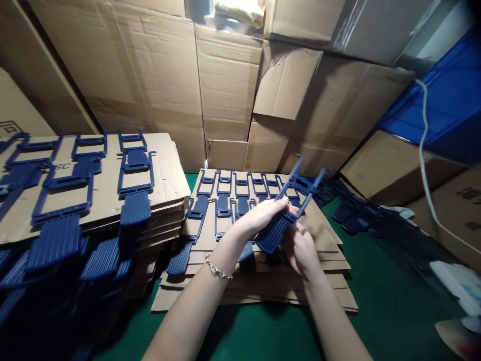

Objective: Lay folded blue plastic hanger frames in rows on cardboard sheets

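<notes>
Between my hands, above a cardboard stack, a dark blue plastic frame piece (276, 231) is held tilted, its ribbed plate toward me and its two open arms pointing up and right. My left hand (261, 216), with a chain bracelet on the wrist, is closed on its left side. From below and the right, my right hand (301, 248) grips the same piece, its fingertips partly hidden behind it. Several similar blue pieces (223, 208) lie in rows on the cardboard sheets (210, 256) under my hands.
At the left stands a taller stack of cardboard sheets (165, 185) with more blue pieces (135, 208) on it. Large cardboard boxes (158, 75) form a wall behind. A dark pile of parts (353, 215) lies on the green surface (376, 281) at right, near a white cable (424, 150).
</notes>
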Motion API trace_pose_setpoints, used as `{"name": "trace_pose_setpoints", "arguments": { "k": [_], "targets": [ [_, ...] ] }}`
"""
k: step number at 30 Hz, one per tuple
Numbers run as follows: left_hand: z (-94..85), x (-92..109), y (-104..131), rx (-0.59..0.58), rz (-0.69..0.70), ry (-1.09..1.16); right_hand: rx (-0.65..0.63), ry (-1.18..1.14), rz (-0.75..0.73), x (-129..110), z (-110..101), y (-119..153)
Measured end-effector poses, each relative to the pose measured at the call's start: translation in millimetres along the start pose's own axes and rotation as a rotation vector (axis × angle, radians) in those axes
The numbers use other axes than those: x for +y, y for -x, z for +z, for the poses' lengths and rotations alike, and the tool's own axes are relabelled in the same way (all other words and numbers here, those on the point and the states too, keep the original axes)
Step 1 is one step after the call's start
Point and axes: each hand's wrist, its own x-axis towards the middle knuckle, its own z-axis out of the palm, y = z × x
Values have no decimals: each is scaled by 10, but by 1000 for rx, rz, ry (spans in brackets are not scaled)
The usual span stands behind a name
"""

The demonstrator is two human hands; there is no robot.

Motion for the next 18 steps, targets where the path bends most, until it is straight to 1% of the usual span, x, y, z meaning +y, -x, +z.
{"name": "trace_pose_setpoints", "arguments": {
  "k": [2,3,5,7,9,11,13,15,16,18],
  "targets": [
    [26,-22,15,-99,-81,-35,106,1,-12,-30,-42,54],
    [40,-28,22,-116,-97,-66,170,16,-17,-52,-86,72],
    [60,-20,34,-82,-67,-134,299,80,-39,-96,-246,97],
    [53,23,51,5,-26,-161,397,197,-66,-122,-504,128],
    [11,96,77,116,-43,-138,455,370,-48,-116,-822,188],
    [-58,177,110,242,-51,-132,493,581,-6,-76,-1125,274],
    [-138,238,139,364,14,-159,516,761,28,-18,-1343,362],
    [-213,262,157,441,99,-187,517,864,86,30,-1436,427],
    [-244,260,161,463,128,-199,517,894,121,43,-1438,445],
    [-289,238,155,487,150,-222,531,957,169,40,-1371,453]
  ]
}}
